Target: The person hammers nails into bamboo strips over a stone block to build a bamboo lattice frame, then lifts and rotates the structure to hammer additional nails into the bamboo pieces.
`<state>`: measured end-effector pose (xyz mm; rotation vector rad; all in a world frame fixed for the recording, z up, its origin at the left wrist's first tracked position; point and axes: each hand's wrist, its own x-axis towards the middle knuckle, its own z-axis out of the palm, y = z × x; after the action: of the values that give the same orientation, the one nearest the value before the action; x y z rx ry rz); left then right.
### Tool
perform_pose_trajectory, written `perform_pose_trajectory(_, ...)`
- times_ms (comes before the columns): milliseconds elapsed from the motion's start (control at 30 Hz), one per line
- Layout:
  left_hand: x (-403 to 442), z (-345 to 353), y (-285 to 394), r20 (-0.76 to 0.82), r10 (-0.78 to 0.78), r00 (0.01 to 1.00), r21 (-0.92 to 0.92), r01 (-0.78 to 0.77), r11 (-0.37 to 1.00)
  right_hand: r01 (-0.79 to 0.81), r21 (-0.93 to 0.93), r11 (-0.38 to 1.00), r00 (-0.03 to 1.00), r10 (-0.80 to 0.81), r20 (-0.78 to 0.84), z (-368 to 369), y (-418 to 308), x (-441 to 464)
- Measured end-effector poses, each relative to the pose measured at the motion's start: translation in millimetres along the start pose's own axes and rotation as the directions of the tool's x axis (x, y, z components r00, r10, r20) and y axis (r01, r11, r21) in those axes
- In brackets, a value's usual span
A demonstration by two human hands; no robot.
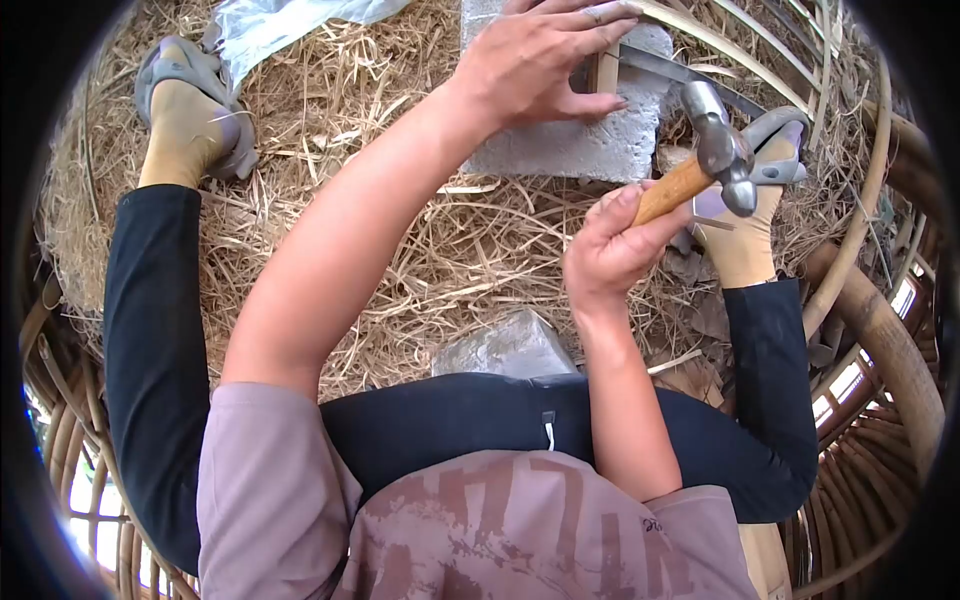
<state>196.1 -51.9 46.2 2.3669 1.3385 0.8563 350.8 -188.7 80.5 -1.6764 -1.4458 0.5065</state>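
My right hand [625, 240] is closed round the wooden handle of a hammer [680, 185], its metal head raised at the upper right. A thin, pointed sliver [715, 222] sticks out beside that hand; I cannot tell what it is. Over a pale concrete block [560, 150], my left hand [530, 60] reaches with fingers on one side and thumb on the other of a small wooden piece [606, 75]. From beside this piece a dark, flat metal blade [690, 78] runs to the right. Whether the two are joined is hidden.
Dry straw-like shavings [470, 250] cover the ground. A second grey block [505, 345] lies close to my legs. Clear plastic sheeting [290, 25] is at the upper left. Long pale strips [740, 50] and a curved bamboo pole [880, 350] stand on the right. Both sandalled feet flank the work area.
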Motion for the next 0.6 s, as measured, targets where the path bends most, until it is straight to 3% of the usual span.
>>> perform_pose_trajectory(100, -2.3, 0.0, 3.6, -0.018, -0.005, 1.0, -0.047, 0.004, 0.999, -0.01, -0.199, 0.98, 0.964, 0.062, 0.26, -11.1, -20.3, 12.0)
perform_pose_trajectory(133, -1.6, -0.3, 3.0, 0.017, -0.004, 1.0, -0.038, 0.005, 0.999, 0.074, -0.16, 0.984, 0.986, -0.049, 0.157, -11.0, -14.3, 7.9)
perform_pose_trajectory(233, 0.3, 2.6, 3.0, -0.008, 0.017, 1.0, 0.037, -0.016, 0.999, -0.086, -0.203, 0.975, 0.937, 0.148, 0.317, -11.1, -28.1, 18.1)
perform_pose_trajectory(267, -2.6, 0.5, 3.2, -0.004, -0.005, 1.0, -0.043, 0.005, 0.999, -0.004, -0.207, 0.978, 0.961, 0.061, 0.269, -9.5, -18.2, 13.9)
perform_pose_trajectory(367, -0.6, 3.3, 1.5, -0.019, 0.017, 1.0, -0.02, -0.017, 1.0, -0.08, 0.033, 0.996, 0.997, 0.081, -0.002, -5.4, -2.7, -0.9)
perform_pose_trajectory(400, -0.7, 8.0, -0.2, -0.021, 0.027, 0.999, 0.063, -0.026, 0.998, 0.08, -0.182, 0.98, 0.988, -0.055, 0.142, -9.1, -11.7, 11.7)
perform_pose_trajectory(433, -4.1, 9.2, 4.9, -0.008, 0.019, 1.0, 0.033, -0.019, 0.999, -0.094, -0.311, 0.946, 0.922, 0.201, 0.332, -12.9, -28.7, 22.6)
perform_pose_trajectory(500, -2.7, 8.0, 6.0, 0.001, 0.026, 1.0, -0.008, -0.026, 1.0, -0.059, -0.111, 0.992, 0.988, 0.074, 0.138, -11.1, -22.1, 11.7)
perform_pose_trajectory(600, -4.1, 5.0, 1.5, -0.007, 0.009, 1.0, -0.017, -0.009, 1.0, -0.049, -0.227, 0.973, 0.961, 0.108, 0.253, -12.0, -31.4, 19.8)
